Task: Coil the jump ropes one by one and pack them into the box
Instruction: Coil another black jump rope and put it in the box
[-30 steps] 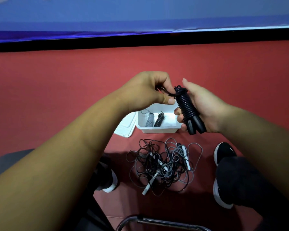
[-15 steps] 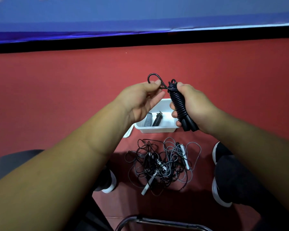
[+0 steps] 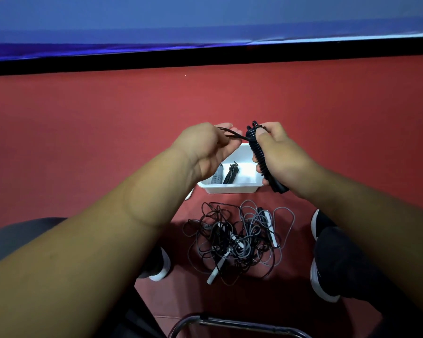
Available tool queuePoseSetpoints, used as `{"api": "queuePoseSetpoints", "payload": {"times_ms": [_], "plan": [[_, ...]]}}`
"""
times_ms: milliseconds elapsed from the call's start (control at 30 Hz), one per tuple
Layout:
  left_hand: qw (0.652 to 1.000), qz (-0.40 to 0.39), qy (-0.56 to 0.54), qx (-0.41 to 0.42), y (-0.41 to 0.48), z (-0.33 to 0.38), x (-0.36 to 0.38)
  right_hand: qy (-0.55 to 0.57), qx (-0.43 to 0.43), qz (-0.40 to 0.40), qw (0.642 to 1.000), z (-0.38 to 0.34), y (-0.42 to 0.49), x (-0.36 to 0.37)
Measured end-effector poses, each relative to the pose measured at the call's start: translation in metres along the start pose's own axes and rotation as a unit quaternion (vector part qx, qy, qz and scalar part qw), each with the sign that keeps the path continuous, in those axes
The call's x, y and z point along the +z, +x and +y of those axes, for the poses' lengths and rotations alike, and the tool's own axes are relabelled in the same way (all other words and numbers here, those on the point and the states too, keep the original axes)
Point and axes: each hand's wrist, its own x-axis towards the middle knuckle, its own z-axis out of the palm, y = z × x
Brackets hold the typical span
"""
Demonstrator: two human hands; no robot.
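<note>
Red floor [image 3: 83, 130] fills most of the view, bounded at the far side by a black strip [image 3: 205, 57] with a blue panel [image 3: 205, 18] above it. Person seated; a dark shoe with a white sole [image 3: 320, 281] stands on the floor at the right, and another [image 3: 158, 267] shows partly under the left forearm. Between the feet lies a tangled pile of jump ropes [image 3: 237, 240], black and grey cords mixed, with a white handle [image 3: 216, 268] sticking out at the near edge. Just beyond the pile sits a white box [image 3: 230, 190], open on top. Both hands are raised above the box. Right hand [image 3: 281, 154] grips a black jump rope [image 3: 258, 152] wound tightly round its handles, thumb pressed near the top. Left hand [image 3: 203, 147] pinches the loose end [image 3: 232, 135] of that rope, which runs taut to the top of the bundle. Inside the box, side by side on the left, lie a grey coiled rope [image 3: 216, 175] and a black coiled rope [image 3: 230, 173].
</note>
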Motion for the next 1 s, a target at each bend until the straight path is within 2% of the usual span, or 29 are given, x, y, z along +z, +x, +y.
{"api": "queuePoseSetpoints", "payload": {"times_ms": [167, 267, 433, 533, 700, 867, 1000], "plan": [[0.995, 0.033, 0.091, 0.002, -0.011, -0.013, 0.007, -0.029, -0.002, 0.038, 0.999, 0.005, 0.005, 0.002], [0.999, 0.007, 0.025, -0.033, -0.017, -0.019, 0.009, -0.039, -0.001, 0.066, 0.997, 0.006, 0.007, 0.000], [0.996, 0.000, -0.088, -0.010, -0.013, -0.006, 0.008, -0.061, -0.012, 0.095, 0.994, 0.007, 0.009, -0.004], [0.998, 0.010, -0.060, -0.018, -0.002, -0.005, 0.000, -0.067, -0.046, 0.081, 0.993, 0.004, 0.005, -0.003], [0.999, 0.024, 0.027, -0.027, 0.009, -0.011, -0.011, -0.033, -0.076, 0.008, 0.997, 0.004, -0.001, 0.001], [1.000, -0.014, 0.009, 0.020, 0.004, -0.009, -0.002, -0.006, -0.074, -0.020, 0.997, 0.005, -0.007, 0.004], [1.000, -0.014, -0.003, 0.025, 0.003, -0.009, 0.000, -0.016, -0.047, 0.000, 0.999, 0.008, -0.002, 0.003]]}}
